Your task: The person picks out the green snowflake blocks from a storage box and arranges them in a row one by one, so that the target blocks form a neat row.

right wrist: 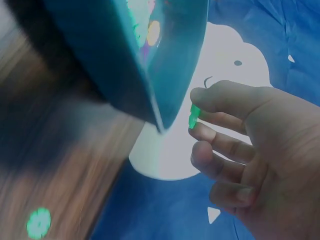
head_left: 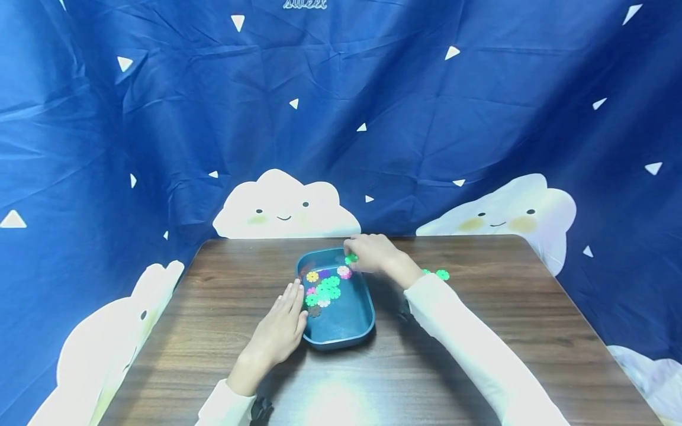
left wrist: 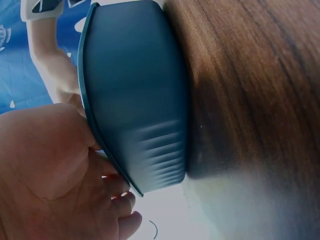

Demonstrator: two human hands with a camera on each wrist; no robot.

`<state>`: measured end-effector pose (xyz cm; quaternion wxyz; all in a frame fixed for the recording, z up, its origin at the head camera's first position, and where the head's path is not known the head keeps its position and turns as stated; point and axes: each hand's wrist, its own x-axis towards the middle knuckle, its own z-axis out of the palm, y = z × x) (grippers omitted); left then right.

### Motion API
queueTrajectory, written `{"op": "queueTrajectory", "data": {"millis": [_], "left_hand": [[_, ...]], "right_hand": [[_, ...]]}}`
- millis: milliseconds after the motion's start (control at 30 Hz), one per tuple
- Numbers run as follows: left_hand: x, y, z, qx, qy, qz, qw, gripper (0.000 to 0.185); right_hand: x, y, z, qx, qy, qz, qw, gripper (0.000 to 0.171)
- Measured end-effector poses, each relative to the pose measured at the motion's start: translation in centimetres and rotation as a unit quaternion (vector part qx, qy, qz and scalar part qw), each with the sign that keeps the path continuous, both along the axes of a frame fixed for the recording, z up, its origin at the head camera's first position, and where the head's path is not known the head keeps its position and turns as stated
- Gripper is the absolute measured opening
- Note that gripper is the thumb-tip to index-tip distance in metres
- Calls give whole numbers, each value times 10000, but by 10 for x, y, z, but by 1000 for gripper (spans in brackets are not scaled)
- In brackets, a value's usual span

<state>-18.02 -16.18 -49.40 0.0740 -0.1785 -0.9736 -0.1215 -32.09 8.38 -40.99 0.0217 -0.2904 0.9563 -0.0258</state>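
A teal plastic tray (head_left: 343,340) stands on the table, with several flower-shaped plastic discs (head_left: 325,290) in green, orange, pink, purple, white and brown lying inside, mostly toward its left and far part. My left hand (head_left: 278,325) rests along the tray's left rim with straight fingers; in the left wrist view the palm and fingers lie against that rim. Over the tray's far right corner, my right hand (head_left: 373,253) pinches a green flower disc (right wrist: 194,116) between thumb and fingertips, seen edge-on in the right wrist view.
Another green flower disc (head_left: 442,275) lies on the wooden table (head_left: 490,307) right of the tray, with one more partly hidden behind the right forearm. A blue curtain (head_left: 394,148) with white clouds hangs behind the table's far edge.
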Motion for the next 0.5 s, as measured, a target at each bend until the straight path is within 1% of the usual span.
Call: {"op": "queueTrajectory", "data": {"millis": [267,500], "left_hand": [[-1,1,0,7,61,7,10000,58],[-1,0,0,-36,28,-6,10000,57]], "right_hand": [[3,42,3,71,216,-79,9997,26],[8,77,6,32,275,-214,9994,27]]}}
